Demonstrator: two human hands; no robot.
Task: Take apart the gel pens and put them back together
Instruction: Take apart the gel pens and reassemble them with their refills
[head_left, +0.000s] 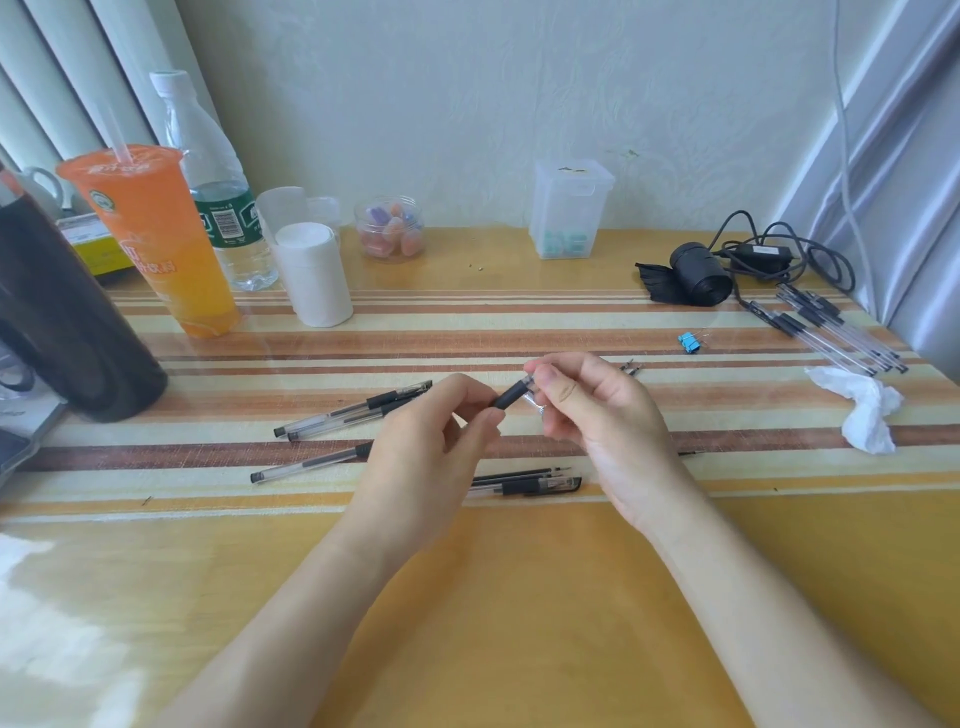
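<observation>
Both hands hold one gel pen (511, 396) above the striped table. My left hand (431, 441) pinches its clear barrel below the black rubber grip. My right hand (592, 410) closes on the tip end; the tip itself is hidden by my fingers. Two capped gel pens (353, 413) lie left of my hands, and a third pen (311, 462) lies below them. A capped pen with a loose black refill (530, 482) rests between my wrists. Two small pen tips (631, 368) lie beyond my right hand.
At the back left stand an orange drink cup (156, 244), a water bottle (218, 187), a white roll (311, 275) and a dark jug (62, 312). A bundle of pens (836, 332), a blue binder clip (690, 343), a crumpled tissue (862, 410) and black cables (769, 254) lie at the right.
</observation>
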